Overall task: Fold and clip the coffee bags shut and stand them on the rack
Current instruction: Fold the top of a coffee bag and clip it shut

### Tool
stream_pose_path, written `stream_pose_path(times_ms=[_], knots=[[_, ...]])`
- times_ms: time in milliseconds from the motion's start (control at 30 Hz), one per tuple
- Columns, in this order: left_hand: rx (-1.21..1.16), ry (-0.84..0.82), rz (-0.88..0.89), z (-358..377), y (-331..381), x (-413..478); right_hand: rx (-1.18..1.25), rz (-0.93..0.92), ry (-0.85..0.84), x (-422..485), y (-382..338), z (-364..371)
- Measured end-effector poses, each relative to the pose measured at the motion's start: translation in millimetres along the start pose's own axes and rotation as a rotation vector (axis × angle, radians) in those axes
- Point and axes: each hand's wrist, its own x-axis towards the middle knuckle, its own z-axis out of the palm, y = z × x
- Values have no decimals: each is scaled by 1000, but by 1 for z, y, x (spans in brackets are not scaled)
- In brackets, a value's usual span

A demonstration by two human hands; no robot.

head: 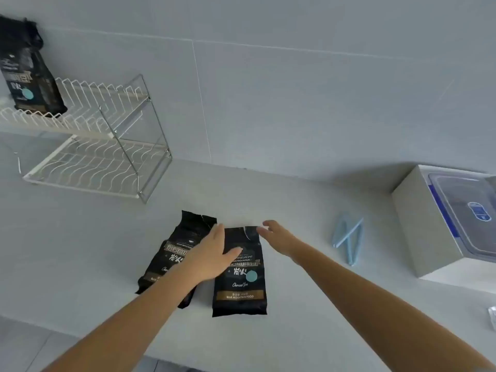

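Coffee bag on the right (241, 285), a black foil pouch with gold and white print and a pale blue dot, lies flat on the grey desk (295, 331) with its open top pointing away from the person. The left fingers (218, 232) are straight and held together along its upper left edge, the thumb spread out over its printed face. They seem to rest on the foil, though the blur leaves contact uncertain. The left hand (212, 256) grips nothing. The right fingers (264, 231) are stretched out and loose, just at the bag's top right corner, and the right hand (279, 237) holds nothing either.

Just beside this bag, partly under the left forearm, a second black coffee bag (171, 253) lies flat and tilted, its crumpled top also pointing away. Near the right hand lie some pale blue plastic clips (349, 240), spread in a zigzag. Beyond them, at the desk's right end, sits a grey box with a clear blue-trimmed lid (418, 221).

Far left against the wall stands a white two-tier wire rack (88, 167). A third black coffee bag (29, 84) stands upright on its upper tier.
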Motion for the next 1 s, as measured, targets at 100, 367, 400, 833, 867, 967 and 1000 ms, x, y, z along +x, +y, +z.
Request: stream_pose_path(times_ms=[100,367,400,833,867,967,1000], knots=[[-290,-111,-137,37,-7,-7,178,193,-53,1,27,19],[-894,131,-491,71,-20,-7,564,297,3,-8,45,61],[-996,72,-559,65,-23,-6,582,282,10,-7,43,62],[-715,197,141,9,3,14,371,-160,271,-30,7,18],[-678,205,174,7,4,17,325,-160,313,-30,5,18],[-709,256,281,2,3,23,234,-246,454,-31,0,17],[-730,267,302,0,1,26,216,-275,487,-31,-2,18]])
